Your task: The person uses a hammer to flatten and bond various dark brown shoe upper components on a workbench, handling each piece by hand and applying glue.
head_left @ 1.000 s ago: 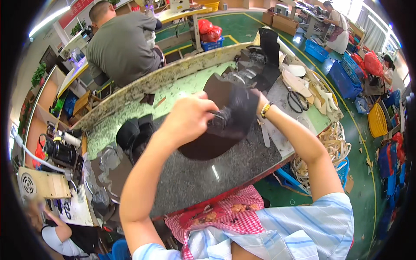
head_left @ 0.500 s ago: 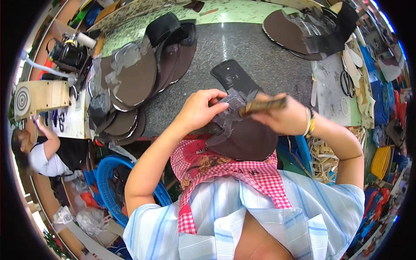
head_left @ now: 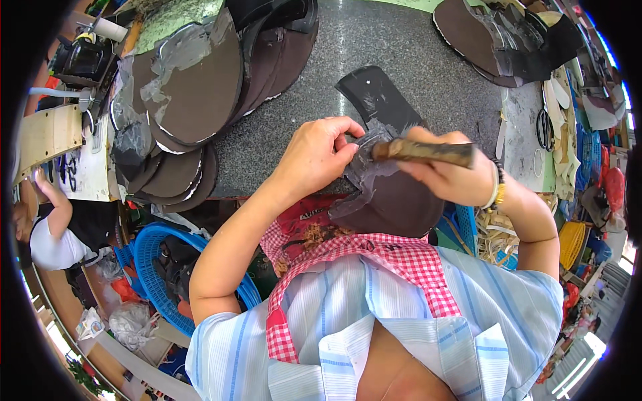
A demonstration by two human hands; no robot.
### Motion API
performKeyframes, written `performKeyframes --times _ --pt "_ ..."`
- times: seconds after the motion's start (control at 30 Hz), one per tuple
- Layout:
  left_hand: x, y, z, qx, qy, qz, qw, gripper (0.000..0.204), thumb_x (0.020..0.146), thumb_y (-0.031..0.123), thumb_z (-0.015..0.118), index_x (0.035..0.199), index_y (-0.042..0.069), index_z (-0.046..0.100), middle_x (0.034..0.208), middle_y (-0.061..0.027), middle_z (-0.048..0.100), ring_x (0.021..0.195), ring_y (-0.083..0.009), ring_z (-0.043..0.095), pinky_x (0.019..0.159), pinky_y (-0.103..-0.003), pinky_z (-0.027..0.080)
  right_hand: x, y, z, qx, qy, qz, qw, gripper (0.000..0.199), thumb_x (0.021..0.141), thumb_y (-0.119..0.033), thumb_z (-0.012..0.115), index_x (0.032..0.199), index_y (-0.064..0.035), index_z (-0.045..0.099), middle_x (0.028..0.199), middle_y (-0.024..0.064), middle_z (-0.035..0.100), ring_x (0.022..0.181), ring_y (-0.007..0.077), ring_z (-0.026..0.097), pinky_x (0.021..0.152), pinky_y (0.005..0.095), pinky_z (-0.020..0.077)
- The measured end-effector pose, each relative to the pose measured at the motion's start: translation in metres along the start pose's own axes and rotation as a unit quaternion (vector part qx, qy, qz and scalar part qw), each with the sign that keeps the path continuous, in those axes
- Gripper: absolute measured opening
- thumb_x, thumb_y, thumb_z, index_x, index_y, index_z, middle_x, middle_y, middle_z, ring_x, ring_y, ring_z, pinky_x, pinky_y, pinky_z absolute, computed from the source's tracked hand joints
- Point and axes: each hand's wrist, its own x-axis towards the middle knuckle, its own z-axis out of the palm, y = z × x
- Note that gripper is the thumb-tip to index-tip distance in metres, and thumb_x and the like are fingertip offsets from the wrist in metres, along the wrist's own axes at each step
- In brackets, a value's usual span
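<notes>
Left grip and right grip flank dark piece

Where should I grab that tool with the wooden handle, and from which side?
Probably by the wooden handle, coming from the right. It is long and sticks out to the right, while the other end is over the grey patch on the dark brown piece. The right hand holds it there.

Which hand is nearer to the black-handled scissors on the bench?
Right. The right hand, gripping a brown-handled tool, is left of the scissors, across a gap; the left hand is farther left, beside the dark piece.
</notes>
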Motion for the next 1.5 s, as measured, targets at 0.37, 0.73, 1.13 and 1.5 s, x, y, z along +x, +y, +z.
performKeyframes --times 0.37,0.73,1.13,1.5 --pt "0.014 0.013 0.004 0.136 0.040 0.154 0.978 0.013 0.083 0.006 0.070 0.094 0.001 0.072 0.076 -0.0085 0.067 0.066 -0.0151 0.065 0.062 -0.030 0.051 0.006 0.012 -0.009 -0.098 0.021 0.073 0.992 0.024 0.096 -0.021 0.061 0.111 -0.0040 0.064 0.088 0.0168 0.064 0.076 0.0391 0.063 0.066 0.0443 0.0507" --pt "0.020 0.015 -0.013 0.052 -0.087 0.013 0.995 0.026 0.081 0.003 0.069 0.106 0.001 0.068 0.072 -0.0028 0.063 0.062 -0.0082 0.058 0.059 -0.026 0.048 -0.001 0.016 -0.006 -0.035 -0.001 0.005 0.999 0.018 0.094 -0.019 0.062 0.106 -0.0058 0.063 0.086 0.0141 0.065 0.071 0.0366 0.065 0.060 0.0436 0.0522" --pt "0.029 -0.009 -0.003 0.146 0.015 0.240 0.960 0.009 0.075 0.005 0.075 0.084 0.004 0.072 0.079 -0.0060 0.066 0.069 -0.0205 0.064 0.061 -0.032 0.051 0.001 0.006 -0.007 -0.009 -0.078 0.076 0.994 0.018 0.093 -0.020 0.063 0.102 -0.0056 0.056 0.068 0.0159 0.061 0.066 0.0397 0.064 0.054 0.0481 0.0494" --pt "0.021 -0.020 -0.001 0.260 0.087 0.380 0.884 0.018 0.069 0.006 0.076 0.087 0.009 0.071 0.084 -0.0014 0.062 0.074 -0.0204 0.062 0.063 -0.033 0.052 0.024 0.012 -0.021 -0.011 -0.035 0.055 0.998 0.017 0.092 -0.019 0.064 0.105 -0.0074 0.061 0.074 0.0160 0.062 0.068 0.0381 0.064 0.058 0.0448 0.0498"
